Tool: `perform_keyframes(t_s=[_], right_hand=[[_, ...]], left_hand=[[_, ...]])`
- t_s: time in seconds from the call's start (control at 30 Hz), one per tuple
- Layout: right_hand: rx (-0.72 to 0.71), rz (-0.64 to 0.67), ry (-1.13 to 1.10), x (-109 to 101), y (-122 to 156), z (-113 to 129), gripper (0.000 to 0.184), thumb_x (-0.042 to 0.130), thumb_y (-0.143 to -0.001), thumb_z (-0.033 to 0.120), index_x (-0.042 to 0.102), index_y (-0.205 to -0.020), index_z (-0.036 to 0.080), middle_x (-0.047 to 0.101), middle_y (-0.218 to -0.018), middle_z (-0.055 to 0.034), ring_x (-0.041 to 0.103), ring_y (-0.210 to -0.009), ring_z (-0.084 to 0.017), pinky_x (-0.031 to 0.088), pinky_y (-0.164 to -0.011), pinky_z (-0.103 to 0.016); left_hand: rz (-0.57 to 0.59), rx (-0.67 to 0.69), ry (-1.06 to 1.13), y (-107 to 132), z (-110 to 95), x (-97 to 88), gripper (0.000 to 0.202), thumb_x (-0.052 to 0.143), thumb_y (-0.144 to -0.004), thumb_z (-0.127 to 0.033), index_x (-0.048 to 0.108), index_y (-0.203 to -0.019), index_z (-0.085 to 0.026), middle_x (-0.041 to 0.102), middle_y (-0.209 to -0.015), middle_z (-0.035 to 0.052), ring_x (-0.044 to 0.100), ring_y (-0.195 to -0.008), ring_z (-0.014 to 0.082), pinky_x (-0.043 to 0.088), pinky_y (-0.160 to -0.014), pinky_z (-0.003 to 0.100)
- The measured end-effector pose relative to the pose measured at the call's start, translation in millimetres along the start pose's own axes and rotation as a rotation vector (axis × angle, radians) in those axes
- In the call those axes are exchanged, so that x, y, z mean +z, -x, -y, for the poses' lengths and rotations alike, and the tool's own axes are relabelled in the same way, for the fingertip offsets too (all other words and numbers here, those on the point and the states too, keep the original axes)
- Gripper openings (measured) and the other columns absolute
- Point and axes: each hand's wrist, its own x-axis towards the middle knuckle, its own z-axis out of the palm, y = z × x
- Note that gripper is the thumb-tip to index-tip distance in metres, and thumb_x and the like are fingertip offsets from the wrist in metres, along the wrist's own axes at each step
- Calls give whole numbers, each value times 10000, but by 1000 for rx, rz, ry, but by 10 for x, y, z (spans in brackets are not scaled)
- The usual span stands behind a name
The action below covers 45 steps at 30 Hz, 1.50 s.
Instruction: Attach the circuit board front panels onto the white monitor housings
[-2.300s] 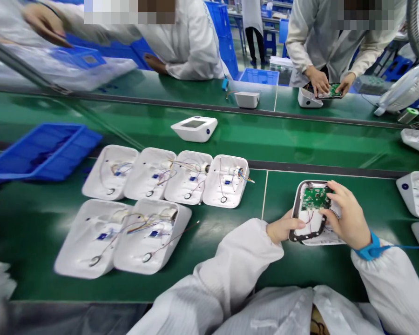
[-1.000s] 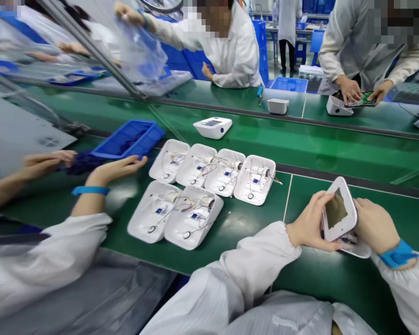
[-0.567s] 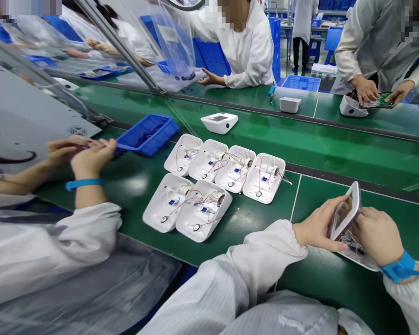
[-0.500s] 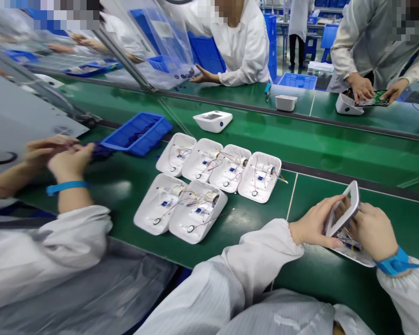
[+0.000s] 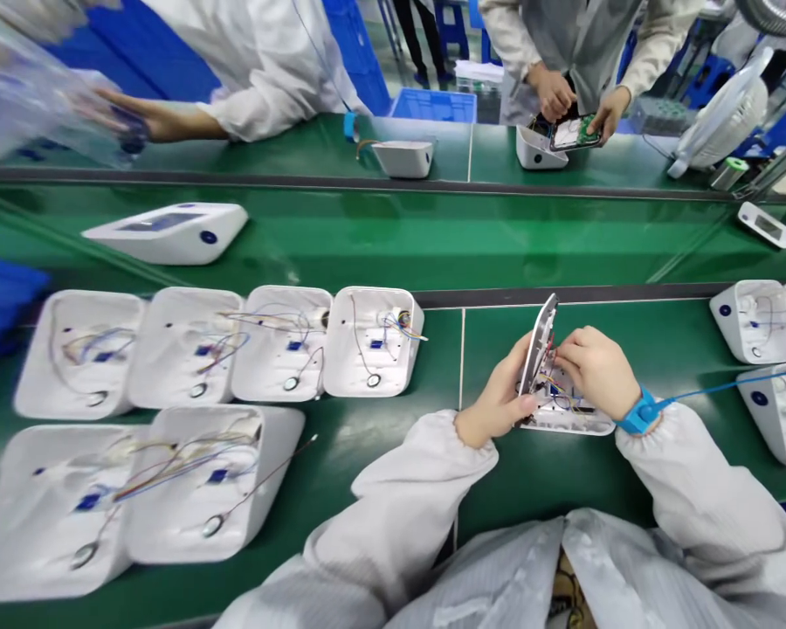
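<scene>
My left hand (image 5: 499, 393) grips a front cover (image 5: 538, 345) with a grey rim, holding it tilted up on edge. Below and beside it lies a white plastic housing (image 5: 567, 424), open side up, with coloured wires and a small blue board inside. My right hand (image 5: 596, 371), a blue wrist strap on its wrist, pinches at thin wires (image 5: 551, 342) between the cover and the housing. Its fingertips partly hide what they hold; a red wire shows beside them.
Several open white housings (image 5: 373, 341) with wires stand in two rows on the left, more (image 5: 753, 319) at the right edge. A closed white device (image 5: 189, 236) lies on the green belt (image 5: 393, 249). Across it, two co-workers handle parts. A blue bin (image 5: 3, 301) is far left.
The view has swung right, so the housings appear farther left and more come in at the right. The cover now shows edge-on, still in my left hand; my right fingers remain at the wires.
</scene>
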Motion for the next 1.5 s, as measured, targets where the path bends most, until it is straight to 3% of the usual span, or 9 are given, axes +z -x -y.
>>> perform_keyframes(t_s=[0.3,0.5,0.7,1.1,1.33,1.5], right_hand=[[5,17,-46,21,-18,-6,187,634,-935,201,729,-776,179,701,-882,-73,550,-838,-218,435,-706,-346],[-3,8,-64,34,-10,-19,160,645,-925,196,731,-793,176,710,-901,-68,553,-841,-224,453,-717,-354],[10,-14,-89,34,3,-24,167,626,-928,179,732,-798,171,695,-877,-75,539,-823,-220,446,-705,-355],[-21,97,-39,-37,-89,27,227,617,-932,183,707,-724,167,622,-779,-74,472,-771,-205,383,-679,-337],[30,98,37,-22,-105,61,275,581,-970,254,713,-749,160,600,-765,-94,470,-773,-224,353,-676,-358],[63,104,-25,-29,-98,40,218,630,-954,317,727,-819,175,657,-853,-92,520,-826,-225,405,-721,-348]], left_hand=[[-41,-9,-23,11,-9,24,915,615,-788,-739,392,-1515,-231,441,-1543,122,394,-1423,390,311,-1198,542],[-30,16,-59,9,-21,17,864,607,-813,-719,397,-1511,-254,456,-1535,109,437,-1394,384,350,-1175,537],[-52,-61,-45,8,-59,25,915,630,-760,-760,433,-1491,-245,511,-1492,114,436,-1394,389,344,-1177,539],[-15,-36,-104,-13,-89,28,861,601,-802,-729,439,-1494,-243,499,-1502,117,448,-1380,389,345,-1173,533],[6,-23,-143,-21,-78,36,851,584,-820,-717,415,-1510,-250,488,-1514,115,427,-1402,399,327,-1184,565],[0,-32,-91,-11,-48,21,880,591,-806,-736,398,-1513,-248,465,-1529,110,409,-1418,390,325,-1192,543]])
